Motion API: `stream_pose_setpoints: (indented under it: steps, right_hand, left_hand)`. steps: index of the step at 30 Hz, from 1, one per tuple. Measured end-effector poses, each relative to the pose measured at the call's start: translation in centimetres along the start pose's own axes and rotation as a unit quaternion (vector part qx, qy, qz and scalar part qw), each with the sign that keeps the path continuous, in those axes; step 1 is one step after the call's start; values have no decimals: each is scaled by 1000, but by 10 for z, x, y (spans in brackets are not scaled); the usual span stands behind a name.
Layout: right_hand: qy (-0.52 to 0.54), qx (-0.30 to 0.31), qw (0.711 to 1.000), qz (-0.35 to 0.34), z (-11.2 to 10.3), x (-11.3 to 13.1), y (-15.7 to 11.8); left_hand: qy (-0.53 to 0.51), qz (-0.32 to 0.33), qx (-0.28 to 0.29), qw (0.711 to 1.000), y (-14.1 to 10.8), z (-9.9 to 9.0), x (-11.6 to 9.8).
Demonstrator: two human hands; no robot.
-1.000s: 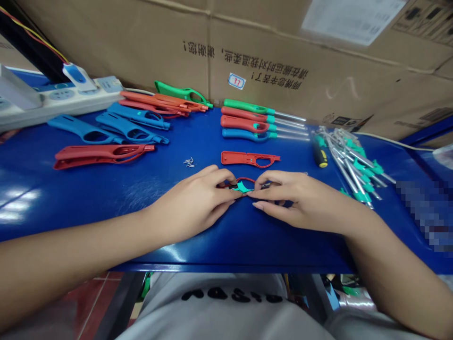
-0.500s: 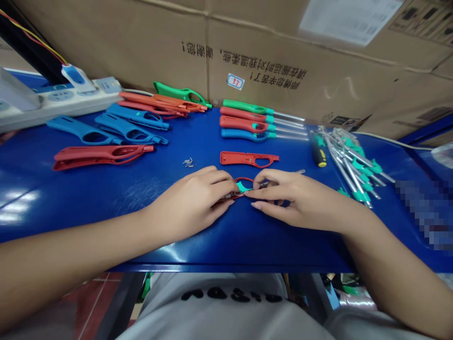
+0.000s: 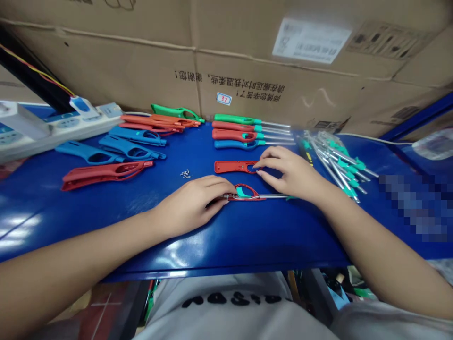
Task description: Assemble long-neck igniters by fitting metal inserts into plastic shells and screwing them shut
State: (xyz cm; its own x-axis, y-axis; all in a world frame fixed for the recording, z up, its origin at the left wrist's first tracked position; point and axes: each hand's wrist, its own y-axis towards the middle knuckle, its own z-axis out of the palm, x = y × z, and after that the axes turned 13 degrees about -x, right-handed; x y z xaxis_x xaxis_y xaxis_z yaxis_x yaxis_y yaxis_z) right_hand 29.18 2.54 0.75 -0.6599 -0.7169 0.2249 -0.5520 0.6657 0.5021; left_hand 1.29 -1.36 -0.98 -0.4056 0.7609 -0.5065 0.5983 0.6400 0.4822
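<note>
Red lighter body (image 3: 247, 192) at centre (its handle hidden) is clamped in the left fingers (image 3: 230, 195); right fingers (image 3: 258, 168) pinch a red shell (image 3: 230, 166), contact partly obscured

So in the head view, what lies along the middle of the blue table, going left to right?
Red plastic handle, small pile of thin silver metal pieces, red plastic half-shell, heap of silver metal tubes with green plastic pieces.
</note>
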Motion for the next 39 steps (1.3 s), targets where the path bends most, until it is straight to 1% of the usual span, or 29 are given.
stream_pose_setpoints:
  steps: [3,5,7,11,15,19,25,27,29,32,34,36,39]
  right_hand:
    - [4,37,999,3,2,-10,0]
    - [14,58,998,19,2,-12,0]
    - [20,65,997,30,1,-11,0]
    - [17,69,997,35,-1,-10,0]
    - [7,77,996,39,-3,-9,1]
    - [-7,86,995,53,-3,-8,3]
    - [-23,91,994,52,-5,-7,2]
    - [-34,72,996,49,-5,-7,2]
    - [-49,23,997,63,-4,-6,2]
    - [-52,-71,989,123,-3,-5,3]
    - [-12,-110,979,172,-3,-3,6]
    - [41,-115,970,211,-4,0,8]
    - [91,-90,960,249,-3,5,10]
  left_hand:
    - [11,4,-7,1000,1,1,4]
    - [38,-3,-14,999,2,0,4]
    - [75,-10,-11,997,4,-4,2]
    - [127,0,34,991,8,-17,-1]
    - [121,7,72,990,9,-24,1]
    - [102,-3,68,992,8,-19,6]
    - [74,-2,40,996,7,-11,10]
    - [79,-8,28,996,6,-9,11]
    - [84,-11,6,996,6,-9,11]
    - [92,11,-50,994,7,-11,10]
    - [108,47,-93,989,8,-13,10]
    - [131,77,-123,981,10,-16,10]
    - [156,100,-134,973,11,-17,11]
